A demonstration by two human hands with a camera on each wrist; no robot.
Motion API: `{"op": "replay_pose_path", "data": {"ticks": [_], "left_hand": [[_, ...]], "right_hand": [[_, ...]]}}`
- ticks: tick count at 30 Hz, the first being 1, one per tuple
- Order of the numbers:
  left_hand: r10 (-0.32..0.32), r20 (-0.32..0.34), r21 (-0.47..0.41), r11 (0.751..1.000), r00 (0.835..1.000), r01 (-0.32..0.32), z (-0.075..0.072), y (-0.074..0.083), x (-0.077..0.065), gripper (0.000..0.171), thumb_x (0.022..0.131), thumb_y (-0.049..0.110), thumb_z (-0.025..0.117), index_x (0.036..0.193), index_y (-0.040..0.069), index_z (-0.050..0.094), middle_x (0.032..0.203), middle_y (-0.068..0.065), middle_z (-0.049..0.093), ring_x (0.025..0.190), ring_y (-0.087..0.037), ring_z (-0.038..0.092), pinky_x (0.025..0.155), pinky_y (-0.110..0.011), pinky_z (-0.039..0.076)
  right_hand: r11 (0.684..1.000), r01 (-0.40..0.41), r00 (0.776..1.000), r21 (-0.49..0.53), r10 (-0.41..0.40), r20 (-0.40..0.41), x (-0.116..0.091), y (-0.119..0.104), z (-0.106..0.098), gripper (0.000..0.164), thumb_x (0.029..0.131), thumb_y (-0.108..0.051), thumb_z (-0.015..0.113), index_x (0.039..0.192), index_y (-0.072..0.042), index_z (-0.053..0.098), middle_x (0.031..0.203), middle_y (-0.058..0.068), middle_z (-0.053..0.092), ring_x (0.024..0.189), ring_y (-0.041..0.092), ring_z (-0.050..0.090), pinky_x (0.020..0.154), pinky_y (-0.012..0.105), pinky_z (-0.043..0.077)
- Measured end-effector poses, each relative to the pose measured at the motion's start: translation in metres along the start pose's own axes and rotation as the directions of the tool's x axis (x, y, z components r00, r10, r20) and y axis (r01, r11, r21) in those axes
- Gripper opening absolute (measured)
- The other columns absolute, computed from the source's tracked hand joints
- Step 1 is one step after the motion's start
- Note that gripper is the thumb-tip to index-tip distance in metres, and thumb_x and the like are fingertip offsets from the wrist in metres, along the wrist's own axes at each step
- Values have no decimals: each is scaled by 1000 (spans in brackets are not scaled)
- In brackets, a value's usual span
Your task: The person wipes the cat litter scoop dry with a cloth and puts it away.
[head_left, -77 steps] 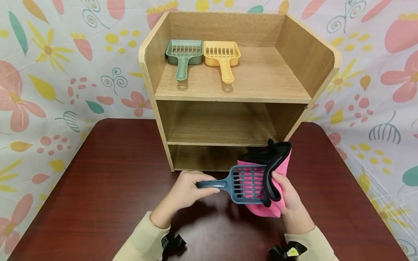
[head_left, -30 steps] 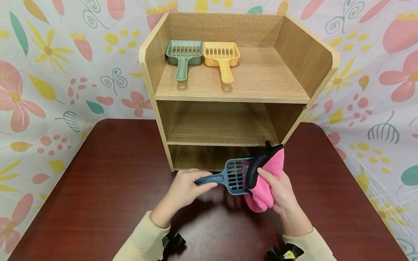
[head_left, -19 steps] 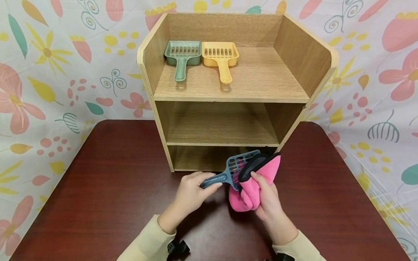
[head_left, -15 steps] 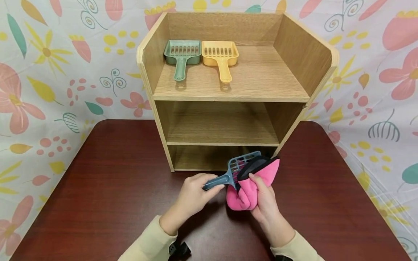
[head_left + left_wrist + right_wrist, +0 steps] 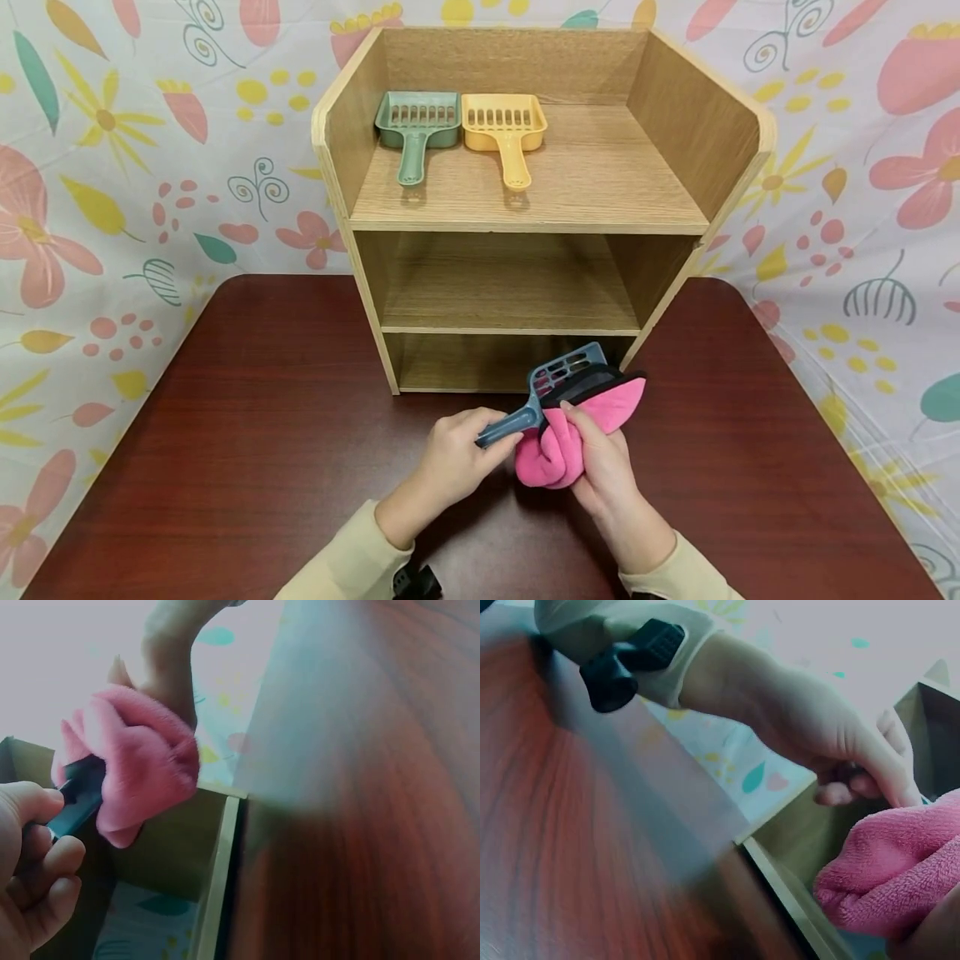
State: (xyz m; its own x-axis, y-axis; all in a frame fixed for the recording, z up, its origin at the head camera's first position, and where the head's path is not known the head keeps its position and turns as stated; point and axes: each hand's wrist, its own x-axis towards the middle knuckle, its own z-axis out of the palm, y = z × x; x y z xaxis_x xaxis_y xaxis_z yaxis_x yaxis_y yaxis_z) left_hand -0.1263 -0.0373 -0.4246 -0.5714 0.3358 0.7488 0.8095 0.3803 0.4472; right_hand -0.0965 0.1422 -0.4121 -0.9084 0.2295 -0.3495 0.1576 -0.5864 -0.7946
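In the head view my left hand pinches the handle of a blue slotted litter scoop between thumb and fingers. My right hand grips a pink cloth with black edging, bunched against the scoop's head. Cloth covers much of the lower and right part of the head; the slotted upper part shows tilted up. From the left wrist, the pink cloth wraps about the dark scoop. In the right wrist view the cloth hides most of the scoop.
A wooden shelf unit stands behind the hands on the dark red table. On its top level, a green litter scoop and a yellow one lie side by side at the left. Patterned fabric hangs behind.
The scoop has turned so its head points further up and away. Right hand and cloth have moved left, toward the handle; the left hand has shifted slightly right, still holding the handle.
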Motion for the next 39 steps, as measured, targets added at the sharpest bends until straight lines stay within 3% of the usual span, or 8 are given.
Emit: {"op": "replay_pose_path", "data": {"ticks": [7,14,18,22,25,27,33,39], "left_hand": [[-2,24,21,1000,1000,2,-10,-3,4,18,71,15,81,82,7,70,72,0,70,59,-6,61,57,-14,49],[-110,110,11,994,988,109,-28,-3,12,14,74,17,79,82,8,71,68,4,67,54,0,49,52,-9,41],[-159,136,0,987,978,161,-33,-3,15,15,75,17,79,83,8,71,68,3,67,54,0,47,52,-9,40],[-187,127,-24,981,974,192,-29,-2,13,16,76,17,79,84,7,69,69,2,66,55,-1,47,51,-9,40],[-169,98,-26,985,981,172,-22,0,10,18,75,18,79,85,8,68,70,1,66,56,-2,49,53,-10,42],[-150,83,-27,988,985,153,-17,0,7,19,75,18,79,86,8,67,72,0,66,58,-4,53,55,-11,44],[-121,72,-12,992,990,123,-8,2,2,20,77,18,78,88,9,66,77,-1,68,65,-7,60,62,-16,50],[-78,78,-23,997,994,80,-7,1,3,18,76,18,78,87,8,68,75,-1,70,62,-6,60,59,-13,49]], "right_hand": [[995,76,993,-62,-81,-84,9,-5,-4,16,89,-10,63,103,-12,54,84,-7,64,71,6,60,68,19,53],[964,160,968,-215,-196,-158,13,-14,-8,30,86,-15,69,109,-13,49,85,-8,62,71,7,61,68,20,54],[965,192,958,-178,-224,-179,14,-15,-8,33,85,-16,70,110,-15,49,90,-6,61,73,8,61,68,20,54],[986,163,975,-33,-166,-147,12,-11,-4,28,89,-14,65,112,-14,49,91,-5,62,70,8,61,58,22,54],[995,92,993,42,-89,-81,9,-6,-1,26,92,-15,60,115,-14,47,94,-5,62,73,7,61,55,23,54],[997,45,998,68,-42,-42,6,-3,2,27,93,-15,58,117,-13,45,97,-5,62,78,6,61,61,22,54],[996,-50,999,78,49,13,0,4,6,24,95,-17,55,115,-11,44,96,-7,60,80,4,59,69,18,54],[999,0,1000,38,1,-26,3,2,0,28,94,-16,57,118,-11,45,101,-7,62,84,5,61,73,18,53]]}}
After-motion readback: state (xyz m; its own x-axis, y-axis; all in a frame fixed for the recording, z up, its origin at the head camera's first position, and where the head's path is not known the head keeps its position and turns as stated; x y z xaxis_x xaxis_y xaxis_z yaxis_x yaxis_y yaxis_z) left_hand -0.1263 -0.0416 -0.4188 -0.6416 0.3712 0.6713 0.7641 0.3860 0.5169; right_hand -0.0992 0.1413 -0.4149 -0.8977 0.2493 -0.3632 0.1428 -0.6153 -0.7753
